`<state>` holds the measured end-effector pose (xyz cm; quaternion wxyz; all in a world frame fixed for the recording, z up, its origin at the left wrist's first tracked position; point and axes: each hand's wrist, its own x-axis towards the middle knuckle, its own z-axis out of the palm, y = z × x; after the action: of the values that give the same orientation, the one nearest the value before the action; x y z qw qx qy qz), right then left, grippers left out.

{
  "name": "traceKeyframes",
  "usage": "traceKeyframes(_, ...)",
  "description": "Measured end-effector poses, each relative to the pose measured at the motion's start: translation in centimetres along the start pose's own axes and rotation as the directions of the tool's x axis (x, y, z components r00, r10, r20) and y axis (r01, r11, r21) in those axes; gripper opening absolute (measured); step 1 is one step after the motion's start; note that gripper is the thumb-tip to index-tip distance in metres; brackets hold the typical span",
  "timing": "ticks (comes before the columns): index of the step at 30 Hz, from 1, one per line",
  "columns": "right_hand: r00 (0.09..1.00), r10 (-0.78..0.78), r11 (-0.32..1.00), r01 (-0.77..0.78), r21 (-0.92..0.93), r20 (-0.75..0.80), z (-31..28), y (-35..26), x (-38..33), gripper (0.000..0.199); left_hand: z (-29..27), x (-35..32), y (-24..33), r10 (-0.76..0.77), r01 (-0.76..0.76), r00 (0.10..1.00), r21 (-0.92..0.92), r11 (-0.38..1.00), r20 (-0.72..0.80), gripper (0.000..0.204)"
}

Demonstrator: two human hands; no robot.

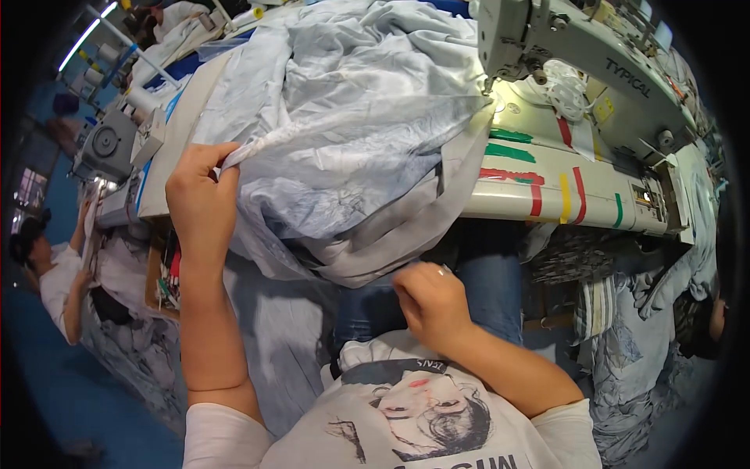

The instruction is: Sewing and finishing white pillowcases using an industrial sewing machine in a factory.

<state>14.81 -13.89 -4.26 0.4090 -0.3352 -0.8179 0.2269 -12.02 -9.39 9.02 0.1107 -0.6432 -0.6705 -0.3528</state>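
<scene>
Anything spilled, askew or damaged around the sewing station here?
Nothing looks spilled. One small oddity: the red tape on the sewing table looks ragged-edged, unlike the neater yellow strip nearby. The pale grey-blue fabric is rumpled and droops over the front edge, probably just from handling.

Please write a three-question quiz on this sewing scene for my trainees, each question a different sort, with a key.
1. What is the left hand doing with the pale grey cloth?
A. Lying flat on it
B. Pinching its edge
C. Cutting it with scissors

2. Fill in the missing colour: the strips of tape near the sewing machine are red, yellow and ____.

3. True or false: the right hand is touching the sewing machine.

Key:
1. B
2. green
3. False; it is in front of the lap, away from the machine.
</scene>
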Motion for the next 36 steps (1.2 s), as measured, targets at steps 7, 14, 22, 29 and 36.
traceKeyframes(7, 0.865, 0.262, 0.916, -0.083, -0.392, 0.429, 3.9, 1.0, 5.1, 0.017, -0.4, -2.2, -1.5, -0.322, 0.542, 0.821, -0.467, 0.699, 0.472, 0.015)
traceKeyframes(14, 0.882, -0.148, 0.986, 0.166, -0.002, 0.448, -1.4, -7.5, 5.0, 0.010, -1.3, -6.7, 3.6, -0.128, 0.438, 0.792, -0.409, 0.800, 0.597, 0.018)
traceKeyframes(22, 0.913, -0.320, 0.946, 0.321, 0.038, 0.253, -3.4, -8.5, 5.7, 0.014, -1.6, -7.5, 5.5, -0.053, 0.107, 0.897, -0.100, 0.989, 0.438, 0.017)
traceKeyframes(29, 0.906, -0.320, 0.947, 0.315, 0.063, 0.278, -3.6, -8.2, 5.3, 0.015, 2.7, -6.8, 1.9, 0.285, 0.223, 0.679, -0.560, 0.798, 0.676, 0.018)
traceKeyframes(36, 0.897, -0.369, 0.929, 0.366, 0.059, 0.244, -3.1, -7.1, 4.8, 0.015, 2.3, -8.1, 4.7, 0.207, 0.520, 0.685, -0.668, 0.532, 0.698, 0.023)
